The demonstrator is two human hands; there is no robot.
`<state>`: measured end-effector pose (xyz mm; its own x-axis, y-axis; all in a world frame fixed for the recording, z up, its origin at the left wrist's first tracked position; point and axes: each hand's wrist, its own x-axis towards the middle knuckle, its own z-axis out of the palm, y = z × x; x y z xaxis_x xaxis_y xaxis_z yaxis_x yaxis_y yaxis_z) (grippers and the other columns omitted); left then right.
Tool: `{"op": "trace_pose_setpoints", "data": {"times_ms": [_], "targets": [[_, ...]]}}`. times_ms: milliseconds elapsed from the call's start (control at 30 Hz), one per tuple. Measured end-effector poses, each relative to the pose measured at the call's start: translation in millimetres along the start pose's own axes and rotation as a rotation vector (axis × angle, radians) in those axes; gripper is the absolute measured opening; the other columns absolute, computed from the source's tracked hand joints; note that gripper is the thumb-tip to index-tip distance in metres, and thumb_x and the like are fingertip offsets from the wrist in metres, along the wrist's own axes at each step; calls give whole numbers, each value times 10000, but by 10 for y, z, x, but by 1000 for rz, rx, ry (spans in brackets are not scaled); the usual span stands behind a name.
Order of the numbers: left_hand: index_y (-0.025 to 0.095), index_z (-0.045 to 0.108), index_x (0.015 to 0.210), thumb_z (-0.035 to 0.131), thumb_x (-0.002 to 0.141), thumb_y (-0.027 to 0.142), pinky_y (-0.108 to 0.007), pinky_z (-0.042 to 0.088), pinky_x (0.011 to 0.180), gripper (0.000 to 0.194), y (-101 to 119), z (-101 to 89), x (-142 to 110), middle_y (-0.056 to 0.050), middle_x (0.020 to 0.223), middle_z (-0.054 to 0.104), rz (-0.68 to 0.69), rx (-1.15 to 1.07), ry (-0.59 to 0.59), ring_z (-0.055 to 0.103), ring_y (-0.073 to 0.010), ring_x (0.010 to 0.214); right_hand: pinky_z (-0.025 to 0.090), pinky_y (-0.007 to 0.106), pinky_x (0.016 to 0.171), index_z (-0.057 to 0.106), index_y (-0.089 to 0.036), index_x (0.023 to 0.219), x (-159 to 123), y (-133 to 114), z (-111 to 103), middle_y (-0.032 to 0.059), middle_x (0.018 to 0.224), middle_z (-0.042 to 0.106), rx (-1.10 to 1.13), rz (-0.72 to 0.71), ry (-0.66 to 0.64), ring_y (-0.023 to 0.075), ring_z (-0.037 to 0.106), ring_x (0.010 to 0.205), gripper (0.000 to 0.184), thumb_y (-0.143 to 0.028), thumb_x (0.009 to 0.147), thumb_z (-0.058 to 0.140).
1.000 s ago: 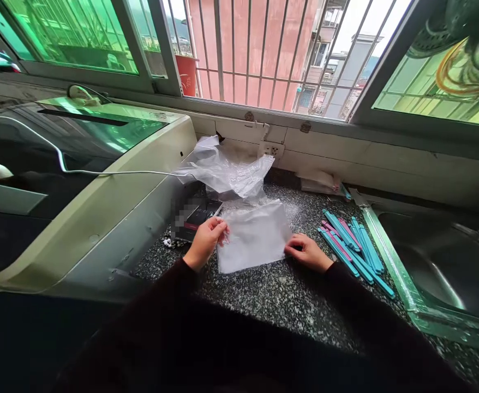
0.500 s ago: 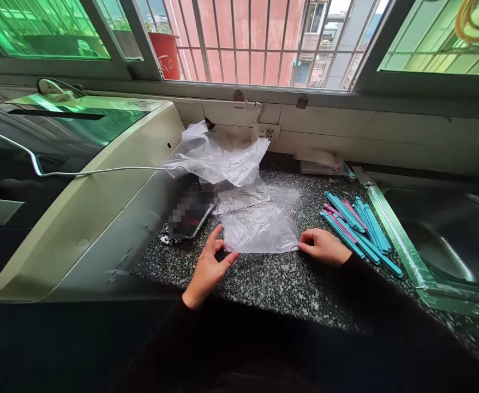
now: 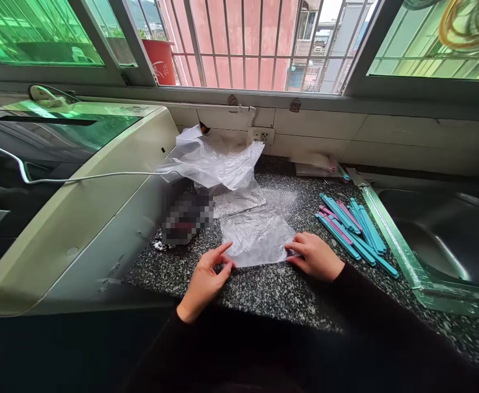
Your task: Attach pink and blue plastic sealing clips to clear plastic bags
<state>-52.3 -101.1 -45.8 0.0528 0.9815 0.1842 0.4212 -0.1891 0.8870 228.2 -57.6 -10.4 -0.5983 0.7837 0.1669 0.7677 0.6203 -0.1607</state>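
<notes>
A small clear plastic bag lies flat on the speckled granite counter. My left hand rests at the bag's near left corner, its fingers stretched out and touching the edge. My right hand sits at the bag's right edge, fingers curled and pinching the plastic. A pile of teal and pink sticks lies just to the right of my right hand.
A crumpled larger plastic bag sits behind, by a wall socket. A blurred dark object lies left of the small bag. A washing machine stands on the left. A steel sink is on the right.
The bag was held up by both hands, then laid flat on the counter. My left hand let go and spread its fingers at the bag's left corner.
</notes>
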Motion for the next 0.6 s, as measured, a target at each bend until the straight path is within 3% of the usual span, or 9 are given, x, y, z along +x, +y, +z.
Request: {"op": "trace_pose_setpoints", "data": {"times_ms": [167,300,433,500,600], "targets": [[204,561,1153,548,787,257,-387,402,915,370,-34,-60,-82,-22,765,661,29,55,-13,607,-180,841,347,299,679,661,-189,863,-27,33,12,61,796,605,-46,-4,-23,182,502,747,193,-341,746,640],[201,573,1122,544,791,255,-356,437,870,337,-15,-58,-95,-27,800,657,38,-8,3,619,-165,801,327,302,688,636,-179,918,-14,-3,18,70,852,602,-105,-84,64,190,486,778,286,-366,706,680],[190,580,1093,550,786,239,-355,443,857,313,35,-71,-129,-24,758,651,52,-71,-45,614,-162,786,306,302,677,620,-178,808,15,-33,82,65,820,587,-195,-160,149,177,452,746,53,-189,773,581],[190,572,1096,548,795,234,-337,459,811,305,26,-104,-171,-22,752,642,64,-100,-74,607,-153,751,304,302,668,594,-176,706,23,-15,98,65,786,578,-218,-167,175,170,436,721,131,-121,790,511],[211,546,1121,522,828,268,-315,461,761,299,-33,-191,-229,-21,771,596,193,-64,66,574,-149,743,325,295,663,573,-180,674,26,30,67,65,773,570,-136,-176,194,167,428,706,161,-125,794,480]]}}
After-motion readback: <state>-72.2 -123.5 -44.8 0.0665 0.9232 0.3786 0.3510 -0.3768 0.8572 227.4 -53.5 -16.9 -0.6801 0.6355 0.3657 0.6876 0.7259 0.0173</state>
